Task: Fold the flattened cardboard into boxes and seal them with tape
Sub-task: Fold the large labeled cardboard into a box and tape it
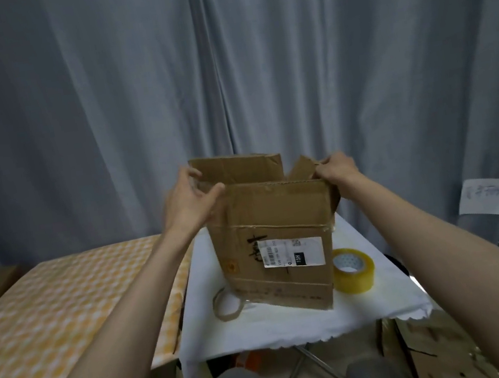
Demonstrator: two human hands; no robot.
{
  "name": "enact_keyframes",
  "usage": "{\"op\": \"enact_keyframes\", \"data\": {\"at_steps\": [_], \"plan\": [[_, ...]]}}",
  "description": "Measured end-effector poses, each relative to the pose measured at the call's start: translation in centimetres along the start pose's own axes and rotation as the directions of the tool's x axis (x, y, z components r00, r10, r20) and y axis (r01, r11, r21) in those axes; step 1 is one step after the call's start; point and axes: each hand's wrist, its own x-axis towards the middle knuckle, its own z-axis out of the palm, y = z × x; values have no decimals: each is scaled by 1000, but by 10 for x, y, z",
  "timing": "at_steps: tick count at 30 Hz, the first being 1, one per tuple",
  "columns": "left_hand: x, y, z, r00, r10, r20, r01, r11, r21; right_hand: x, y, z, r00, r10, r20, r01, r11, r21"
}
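Cardboard box (273, 244) upright between hands: left (189, 198), right (336, 167) gripping top flaps.

My box (271, 244) hides part of the brown tape ring (227, 305) beside it. Print on its white label (291, 252) is too small to read. Writing on the paper sign (490, 198) is blurred.

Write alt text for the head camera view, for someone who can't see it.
A person's left hand and right hand grip the open top flaps of an upright cardboard box on a white-covered table. A yellowish tape roll sits to its right.
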Motion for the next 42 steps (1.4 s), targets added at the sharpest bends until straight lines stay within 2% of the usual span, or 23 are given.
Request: {"op": "enact_keyframes", "data": {"at_steps": [2, 3, 6, 10, 14, 19, 23, 29, 32, 34, 36, 38, 40, 42], "plan": [[-3, -5, 6, 986, 99, 137, -120, 981, 154, 4, 3, -2, 1000, 26, 0, -26, 999, 34], [-3, -5, 10, 979, 133, 154, -165, 962, 218, 5, 3, -3, 999, 35, -11, -35, 999, 34], [1, -10, 21, 973, 207, 98, -226, 935, 272, 3, 2, -3, 999, 47, -6, -47, 998, 33], [12, -9, 26, 953, 271, 132, -301, 887, 351, -1, 0, -4, 992, 91, 82, -101, 987, 127], [19, -9, 15, 928, 351, 122, -371, 874, 313, -6, 1, -7, 967, 128, 218, -181, 953, 243], [-4, -19, -2, 867, 497, 46, -493, 838, 234, 8, 18, -4, 976, 203, 79, -216, 856, 471], [-23, -31, -11, 856, 515, 39, -510, 831, 220, 20, 39, 13, 956, 293, -32, -220, 781, 584], [-31, -32, -18, 834, 551, -30, -515, 796, 317, 23, 21, 26, 946, 319, -49, -175, 636, 751], [-31, -27, -15, 826, 563, -31, -512, 772, 376, 24, 12, 34, 970, 244, 11, -170, 640, 749], [-33, -22, -9, 814, 581, -9, -531, 750, 396, 22, 16, 37, 976, 181, 123, -214, 661, 719], [-35, -17, -2, 796, 606, 8, -557, 727, 402, 16, 24, 38, 956, 157, 248, -290, 639, 713], [-39, -10, 5, 781, 624, 20, -579, 713, 395, 11, 34, 37, 936, 187, 298, -350, 589, 728], [-43, -4, 13, 776, 630, 30, -590, 708, 388, 5, 42, 33, 925, 268, 268, -373, 521, 768], [-42, 2, 20, 780, 625, 23, -581, 712, 394, -2, 51, 29, 908, 343, 241, -376, 407, 833]]}}
